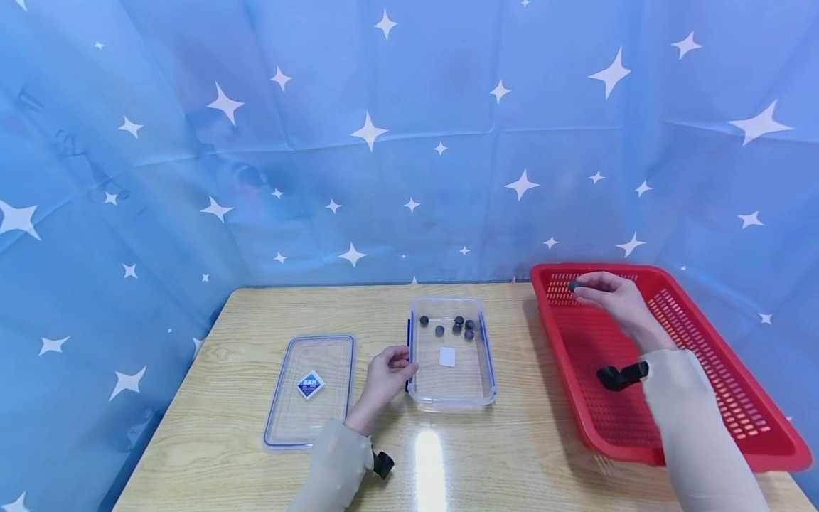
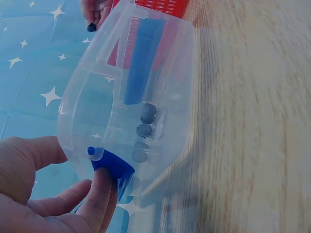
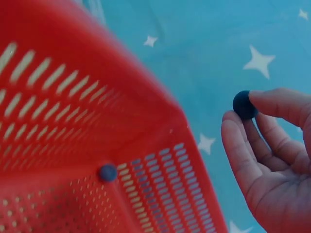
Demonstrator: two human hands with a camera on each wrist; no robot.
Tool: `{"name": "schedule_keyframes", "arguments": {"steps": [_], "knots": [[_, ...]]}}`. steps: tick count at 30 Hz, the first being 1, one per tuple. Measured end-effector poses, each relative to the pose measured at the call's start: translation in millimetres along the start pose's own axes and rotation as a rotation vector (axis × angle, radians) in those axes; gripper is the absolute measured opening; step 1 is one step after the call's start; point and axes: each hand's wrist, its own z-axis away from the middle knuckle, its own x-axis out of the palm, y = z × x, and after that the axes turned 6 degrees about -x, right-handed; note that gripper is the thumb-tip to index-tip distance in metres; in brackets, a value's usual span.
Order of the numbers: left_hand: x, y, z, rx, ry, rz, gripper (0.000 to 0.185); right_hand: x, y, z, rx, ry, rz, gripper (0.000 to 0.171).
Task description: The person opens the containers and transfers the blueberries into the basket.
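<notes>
A clear plastic food container (image 1: pixel 470 373) with blue side latches stands mid-table, several blueberries (image 1: pixel 439 331) lying in its far part. My left hand (image 1: pixel 384 373) grips its left side, thumb at the rim and fingers against a blue latch (image 2: pixel 114 165). On the right, my right hand (image 1: pixel 611 302) is raised over the far end of the red basket (image 1: pixel 579 348). It pinches one blueberry (image 3: pixel 244 105) between thumb and fingertips. Another blueberry (image 3: pixel 108 173) sits in a corner of the basket, as the right wrist view shows.
Left of the container, a clear lid (image 1: pixel 320 419) with a blue edge and a diamond-shaped label lies flat on the wooden table (image 1: pixel 512 455). A blue curtain (image 1: pixel 435 178) with white stars hangs behind the table and along its left side.
</notes>
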Motion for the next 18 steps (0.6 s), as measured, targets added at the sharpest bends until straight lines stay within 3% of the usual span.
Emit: {"name": "schedule_keyframes", "arguments": {"steps": [3, 8, 11, 18], "knots": [[-0.3, -0.3, 0.1, -0.001, -0.002, -0.003, 0.035, -5.9, 7.3, 1.6, -0.002, 0.001, -0.048, 0.013], [0.1, -0.9, -0.4, -0.001, 0.002, -0.007, 0.035, -17.7, 23.0, 2.5, 0.021, -0.022, 0.000, 0.014], [0.1, -0.9, -0.9, -0.003, 0.004, -0.006, 0.035, -27.4, 39.1, 0.3, 0.016, -0.052, -0.028, 0.012], [0.4, -1.2, -1.2, -0.001, 0.007, -0.003, 0.035, -28.0, 43.7, 7.0, 0.070, -0.038, 0.011, 0.008]]}}
